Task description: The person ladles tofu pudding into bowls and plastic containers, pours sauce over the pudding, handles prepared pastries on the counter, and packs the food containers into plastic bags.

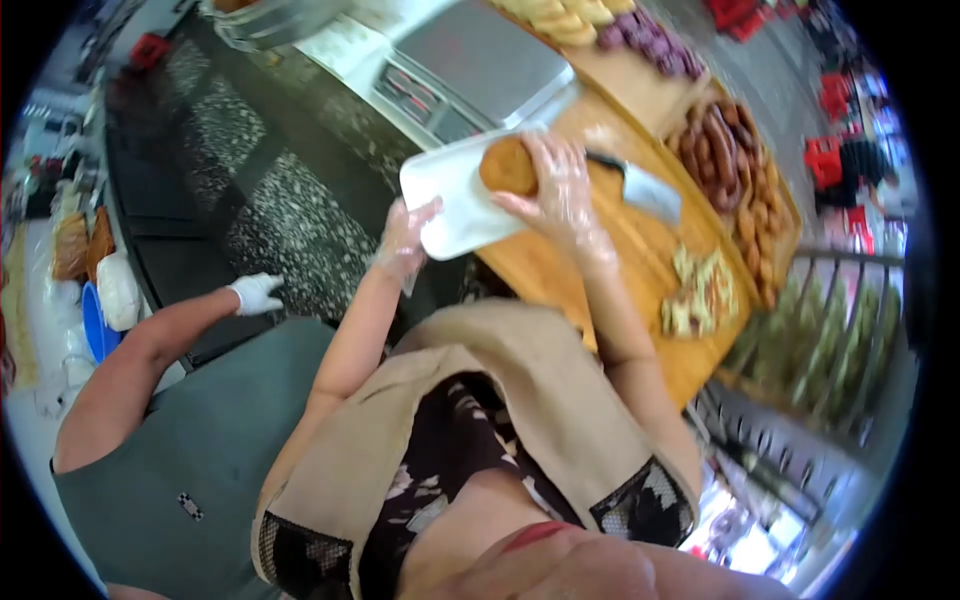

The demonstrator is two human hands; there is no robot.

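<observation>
Your left hand (404, 238): clear-gloved, gripping a shallow white rectangular tray (446, 200). Your right hand (566, 197): clear-gloved, clasping one round golden-brown food piece (506, 167) over it. Tray: unwrapped, beside the silver metal scale (490, 58). Black-handled steel knife (652, 194): unheld.

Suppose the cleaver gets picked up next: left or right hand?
Right, I'd say. The cleaver lies on the right hand's side, handle pointing toward its fingers. It would probably need to let go of the brown piece first. The left hand is farther off, gripping the white tray.
</observation>
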